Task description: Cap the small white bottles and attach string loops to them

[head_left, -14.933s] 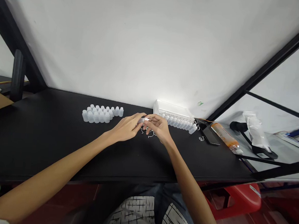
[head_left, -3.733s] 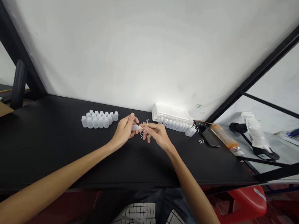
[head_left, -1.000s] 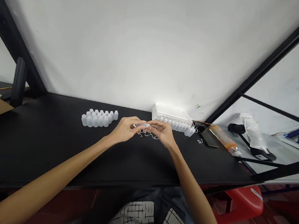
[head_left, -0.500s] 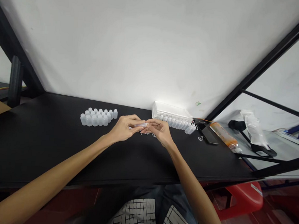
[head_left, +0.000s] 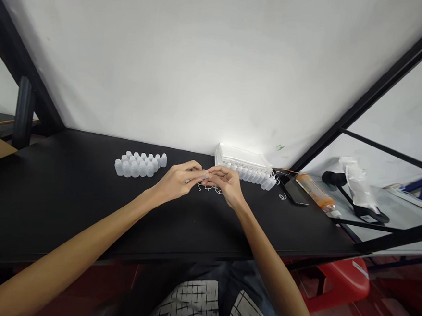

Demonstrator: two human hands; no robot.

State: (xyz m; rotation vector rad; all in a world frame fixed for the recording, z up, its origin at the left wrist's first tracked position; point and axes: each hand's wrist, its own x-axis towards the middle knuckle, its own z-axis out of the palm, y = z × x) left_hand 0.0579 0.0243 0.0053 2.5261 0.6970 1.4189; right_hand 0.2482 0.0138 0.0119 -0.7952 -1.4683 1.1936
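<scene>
My left hand (head_left: 176,179) is closed around a small translucent plastic bottle (head_left: 204,175), held nearly level above the table; the fingers hide most of it. At the bottle's right end, the fingertips of my right hand (head_left: 228,182) pinch together on its cap end. Whether a white loop is also in that pinch, I cannot tell. White loops of cord (head_left: 209,187) lie on the black table (head_left: 191,229) just below the hands. To the left stand rows of small capped bottles (head_left: 134,168). On the right, a row of similar bottles (head_left: 249,174) with white loops leans against a white stack.
Behind the right-hand row is the stack of white flat pieces (head_left: 242,155) by the wall. A single cord loop (head_left: 283,196), a black phone (head_left: 295,190) and an orange-labelled package (head_left: 315,192) lie farther right. Below the table's right end is a red stool (head_left: 347,283).
The bottle between my hands has turned slightly, and less of it shows now. Both hands stay nearly in place, still closed on it. The view has shifted very slightly.
</scene>
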